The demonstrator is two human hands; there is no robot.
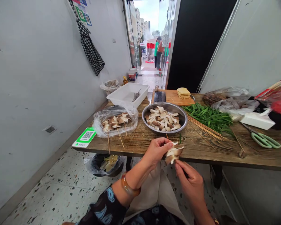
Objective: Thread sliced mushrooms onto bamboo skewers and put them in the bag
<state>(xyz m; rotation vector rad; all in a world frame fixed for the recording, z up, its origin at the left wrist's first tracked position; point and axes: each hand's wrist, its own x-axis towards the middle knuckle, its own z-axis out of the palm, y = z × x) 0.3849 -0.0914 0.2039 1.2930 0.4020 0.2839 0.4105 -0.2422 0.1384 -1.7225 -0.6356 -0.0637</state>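
Note:
Oyster mushroom pieces (174, 153) are threaded on a thin bamboo skewer, held between my hands at the table's front edge. My left hand (154, 153) is closed on the upper end of this mushroom skewer, and a bit of stick pokes out above its fingers. Thumb and fingers of my right hand (190, 181) pinch the lower end; whether they grip stick or mushroom is hidden. Just beyond stands a steel bowl (186, 122) of torn oyster mushrooms (164, 120). Finished-looking mushroom skewers (117, 122) lie in a clear plastic bag (98, 122) to the left.
Bare bamboo skewers (204, 127) lie beside green chives (208, 117). Green-handled scissors (265, 140) rest at right. Behind are a white tub (142, 90), a cleaver (159, 96) and a cutting board (172, 97) with tofu sheets (183, 92). A lined bin (90, 165) stands below.

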